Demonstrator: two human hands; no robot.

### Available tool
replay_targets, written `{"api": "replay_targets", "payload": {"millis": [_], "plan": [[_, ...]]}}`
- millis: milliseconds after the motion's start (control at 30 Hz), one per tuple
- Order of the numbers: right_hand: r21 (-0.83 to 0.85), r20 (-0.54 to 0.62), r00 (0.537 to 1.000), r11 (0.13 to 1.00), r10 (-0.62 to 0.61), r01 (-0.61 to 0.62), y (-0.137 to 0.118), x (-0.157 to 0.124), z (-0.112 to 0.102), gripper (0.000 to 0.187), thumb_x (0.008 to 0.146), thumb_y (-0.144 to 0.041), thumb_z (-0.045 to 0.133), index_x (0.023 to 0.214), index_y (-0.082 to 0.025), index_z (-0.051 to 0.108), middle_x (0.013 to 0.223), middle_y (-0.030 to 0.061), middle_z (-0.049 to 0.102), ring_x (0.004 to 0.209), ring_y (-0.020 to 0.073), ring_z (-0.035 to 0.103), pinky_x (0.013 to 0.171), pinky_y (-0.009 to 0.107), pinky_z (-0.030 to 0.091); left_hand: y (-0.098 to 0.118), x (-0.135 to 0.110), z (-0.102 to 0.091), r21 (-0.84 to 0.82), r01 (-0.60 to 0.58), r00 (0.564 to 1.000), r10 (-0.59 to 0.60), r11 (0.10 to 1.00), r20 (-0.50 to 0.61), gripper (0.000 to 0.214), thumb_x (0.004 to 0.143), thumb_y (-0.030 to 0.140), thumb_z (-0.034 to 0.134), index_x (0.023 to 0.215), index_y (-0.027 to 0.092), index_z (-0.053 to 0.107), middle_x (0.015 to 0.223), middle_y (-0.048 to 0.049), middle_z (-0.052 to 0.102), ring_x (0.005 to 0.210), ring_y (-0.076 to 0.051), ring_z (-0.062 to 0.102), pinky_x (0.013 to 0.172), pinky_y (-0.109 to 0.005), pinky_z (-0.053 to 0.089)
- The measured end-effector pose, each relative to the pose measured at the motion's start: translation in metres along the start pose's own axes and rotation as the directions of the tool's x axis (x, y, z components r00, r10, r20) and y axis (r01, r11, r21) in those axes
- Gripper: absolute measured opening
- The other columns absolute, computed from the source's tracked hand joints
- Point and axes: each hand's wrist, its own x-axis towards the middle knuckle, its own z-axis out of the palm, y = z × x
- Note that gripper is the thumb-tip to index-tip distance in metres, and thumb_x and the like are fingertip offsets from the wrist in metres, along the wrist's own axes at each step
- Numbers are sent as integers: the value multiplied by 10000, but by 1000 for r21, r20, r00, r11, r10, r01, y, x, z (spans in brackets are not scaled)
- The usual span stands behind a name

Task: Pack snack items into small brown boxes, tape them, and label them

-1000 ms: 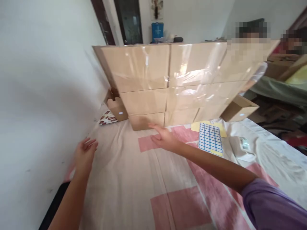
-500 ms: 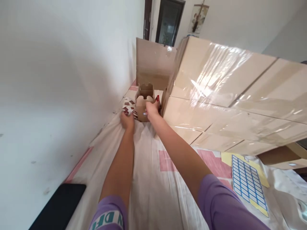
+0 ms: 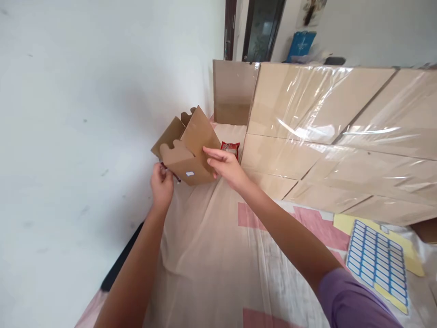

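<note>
A small open brown cardboard box with scalloped flaps is lifted and tilted above the cloth-covered surface. My right hand grips its right side, fingers wrapped on the wall. Just left of and below the box, my left hand is closed around a small packet; only its dark edge shows. A red packet lies on the cloth behind the box, beside the wall of wrapped cartons.
A stack of plastic-wrapped cartons runs along the right. An open carton flap stands behind. A white wall lies close on the left. A sheet of blue labels rests on the pink-and-white cloth. A dark object lies by the wall.
My hands reached to the small box by the wall, and my right hand lifted and tilted it. My left hand picked up the patterned packet beside it.
</note>
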Motion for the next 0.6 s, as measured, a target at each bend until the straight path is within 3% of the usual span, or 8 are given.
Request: {"api": "replay_targets", "payload": {"millis": [67,133,233,333,400,500,600], "plan": [[3,53,990,991,-132,132,-5,-52,7,174,854,-266,691,1024,-242,725,1264,64,685,688,118,591,503,259,496,19,-49,-34,35,-9,1000,9,999,2,210,877,342,683,902,242,499,744,47,578,676,-132,578,643,-263,484],[-63,84,959,959,-270,276,-6,-113,8,67,861,-258,718,895,-224,671,1082,54,667,641,98,549,536,259,498,35,-104,-55,66,8,1000,-10,998,28,254,864,396,708,906,243,510,753,46,583,678,-130,580,651,-263,498],[-220,219,896,875,-386,430,-7,-213,-8,87,878,-199,720,878,-226,638,891,26,619,627,106,555,565,261,510,52,-180,-59,98,55,997,-61,994,55,302,858,477,717,956,241,558,845,12,637,779,-150,621,725,-285,527],[-326,320,877,828,-358,457,-9,-308,-33,140,890,-131,672,950,-256,650,771,18,669,639,150,637,566,276,537,56,-233,-32,18,140,956,-140,990,258,335,857,519,711,988,235,592,978,-26,680,938,-191,655,828,-322,542],[-358,271,912,847,-309,393,-8,-357,-48,205,882,-104,637,997,-273,659,737,17,704,641,176,686,573,293,569,50,-255,-2,-67,244,863,-185,968,470,334,845,513,725,971,225,611,1016,-39,694,1004,-213,662,865,-344,547],[-366,171,960,890,-222,271,4,-407,-59,272,869,-94,621,1048,-291,677,750,20,738,657,202,730,600,326,617,37,-270,41,-124,372,729,-207,920,653,343,806,501,755,940,204,647,967,-51,707,988,-235,677,829,-359,559],[-445,181,970,866,-161,227,12,-439,-68,308,861,-100,623,1069,-317,688,756,21,754,653,224,741,562,352,623,32,-271,56,-152,406,659,-174,901,732,317,829,467,714,988,199,653,982,-57,709,988,-234,682,842,-368,554]]}}
